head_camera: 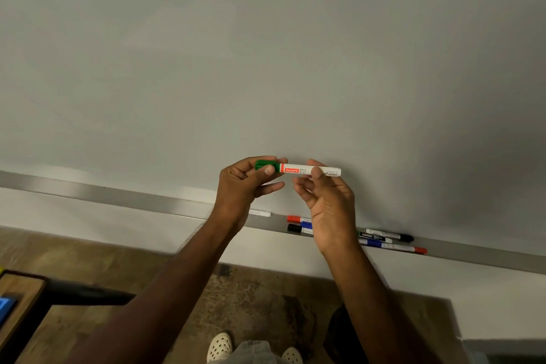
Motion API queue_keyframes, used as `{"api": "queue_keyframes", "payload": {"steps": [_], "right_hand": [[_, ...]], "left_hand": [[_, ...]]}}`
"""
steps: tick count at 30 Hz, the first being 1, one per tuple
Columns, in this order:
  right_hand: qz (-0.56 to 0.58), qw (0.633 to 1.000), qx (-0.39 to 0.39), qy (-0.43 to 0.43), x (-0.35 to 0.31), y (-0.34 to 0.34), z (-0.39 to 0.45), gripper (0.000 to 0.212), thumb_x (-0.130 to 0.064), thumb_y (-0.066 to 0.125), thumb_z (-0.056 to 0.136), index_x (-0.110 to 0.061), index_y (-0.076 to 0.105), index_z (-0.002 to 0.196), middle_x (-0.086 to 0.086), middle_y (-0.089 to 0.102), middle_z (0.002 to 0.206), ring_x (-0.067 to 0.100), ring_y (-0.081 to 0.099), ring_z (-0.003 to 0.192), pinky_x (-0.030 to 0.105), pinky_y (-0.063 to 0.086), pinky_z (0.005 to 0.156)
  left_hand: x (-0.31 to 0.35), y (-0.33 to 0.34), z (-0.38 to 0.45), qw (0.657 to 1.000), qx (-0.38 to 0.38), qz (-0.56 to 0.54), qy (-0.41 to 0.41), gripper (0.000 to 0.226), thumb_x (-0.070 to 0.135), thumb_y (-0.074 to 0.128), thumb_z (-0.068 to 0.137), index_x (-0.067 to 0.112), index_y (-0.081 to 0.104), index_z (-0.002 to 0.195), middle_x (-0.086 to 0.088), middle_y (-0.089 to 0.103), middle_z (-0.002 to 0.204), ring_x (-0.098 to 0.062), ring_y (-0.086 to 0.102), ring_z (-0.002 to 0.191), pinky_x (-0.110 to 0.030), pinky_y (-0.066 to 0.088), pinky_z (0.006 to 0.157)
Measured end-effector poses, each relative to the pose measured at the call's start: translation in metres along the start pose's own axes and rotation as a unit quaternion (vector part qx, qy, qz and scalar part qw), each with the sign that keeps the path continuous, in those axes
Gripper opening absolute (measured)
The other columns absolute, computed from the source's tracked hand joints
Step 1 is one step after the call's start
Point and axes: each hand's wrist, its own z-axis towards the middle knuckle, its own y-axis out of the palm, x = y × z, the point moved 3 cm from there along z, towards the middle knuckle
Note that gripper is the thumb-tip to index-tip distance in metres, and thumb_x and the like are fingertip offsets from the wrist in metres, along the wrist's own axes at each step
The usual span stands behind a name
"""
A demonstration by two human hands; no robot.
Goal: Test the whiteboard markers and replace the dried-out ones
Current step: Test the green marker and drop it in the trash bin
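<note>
Two hands held one marker (298,170) level in front of the whiteboard (266,53), above the metal tray (147,201). The left hand (245,183) pinched the marker's green cap (263,164) between thumb and forefinger, the other fingers loosely curled below it. The marker's barrel was white, with a red label band next to the cap and small dark print near the far end; the cap sat on the barrel. The right hand (328,198) gripped the barrel toward its right end, thumb in front and fingers behind. Below, on the tray, lay a white marker end (260,213) beside the left wrist, then red-, blue- and black-capped markers (298,224) partly hidden by the right hand, then a further cluster of markers (390,241) to the right.
</note>
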Motion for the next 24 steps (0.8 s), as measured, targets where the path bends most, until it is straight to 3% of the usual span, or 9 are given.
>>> {"api": "queue_keyframes", "payload": {"steps": [4,9,12,14,19,22,24], "right_hand": [[0.057,0.998,0.001,-0.003,-0.002,0.011,0.000,0.023,-0.016,0.061,0.091,-0.006,0.068,0.110,0.014,0.073,0.115,0.028,0.068,0.113,0.032,0.058,0.089],[0.074,0.996,0.048,-0.024,0.005,0.019,-0.002,0.016,-0.010,0.055,0.098,-0.005,0.068,0.106,0.013,0.076,0.105,0.029,0.071,0.106,0.033,0.060,0.085],[0.107,0.989,0.081,-0.063,-0.005,0.007,0.008,0.014,-0.009,0.054,0.096,-0.005,0.067,0.102,0.011,0.077,0.097,0.024,0.074,0.096,0.031,0.060,0.079],[0.147,0.976,0.113,-0.113,-0.032,-0.021,0.019,0.015,-0.010,0.052,0.097,-0.006,0.067,0.099,0.010,0.077,0.092,0.021,0.075,0.090,0.030,0.059,0.077],[0.154,0.967,0.110,-0.172,-0.081,-0.055,0.024,0.018,-0.010,0.049,0.102,-0.005,0.066,0.103,0.010,0.077,0.098,0.023,0.073,0.101,0.031,0.058,0.083],[0.169,0.970,0.084,-0.155,-0.076,-0.032,0.021,0.018,-0.010,0.049,0.102,-0.005,0.067,0.104,0.012,0.076,0.102,0.024,0.072,0.103,0.031,0.058,0.083],[0.169,0.973,0.061,-0.148,-0.074,-0.019,0.017,0.019,-0.013,0.049,0.102,-0.006,0.067,0.105,0.013,0.075,0.106,0.026,0.071,0.107,0.032,0.058,0.085]], "left_hand": [[-0.001,0.009,0.002,0.999,0.023,-0.037,-0.012,0.028,0.019,0.065,0.083,0.004,0.071,0.107,-0.017,0.075,0.106,-0.030,0.074,0.098,-0.039,0.062,0.084],[-0.003,0.017,0.005,0.999,0.047,-0.017,-0.005,0.032,0.024,0.065,0.086,0.001,0.070,0.108,-0.018,0.076,0.104,-0.030,0.074,0.096,-0.040,0.061,0.088],[0.001,0.007,0.014,0.995,0.090,-0.040,-0.007,0.020,0.021,0.061,0.091,0.004,0.070,0.098,-0.013,0.078,0.092,-0.022,0.076,0.083,-0.036,0.061,0.082],[0.015,-0.026,0.022,0.990,0.129,-0.053,0.011,0.015,0.015,0.055,0.098,0.007,0.068,0.096,-0.011,0.078,0.091,-0.022,0.076,0.086,-0.035,0.063,0.078],[0.035,-0.057,0.023,0.997,0.066,-0.019,0.036,0.016,0.020,0.059,0.091,0.010,0.069,0.098,-0.013,0.077,0.101,-0.033,0.073,0.103,-0.038,0.062,0.079],[0.028,-0.033,0.026,0.998,0.042,-0.024,0.042,0.014,0.011,0.051,0.100,0.009,0.065,0.098,-0.010,0.073,0.089,-0.035,0.073,0.093,-0.046,0.060,0.083],[0.030,-0.015,0.032,0.998,0.029,-0.019,0.048,0.017,0.009,0.044,0.104,0.009,0.058,0.094,-0.007,0.060,0.074,-0.032,0.069,0.080,-0.050,0.059,0.082]]}}
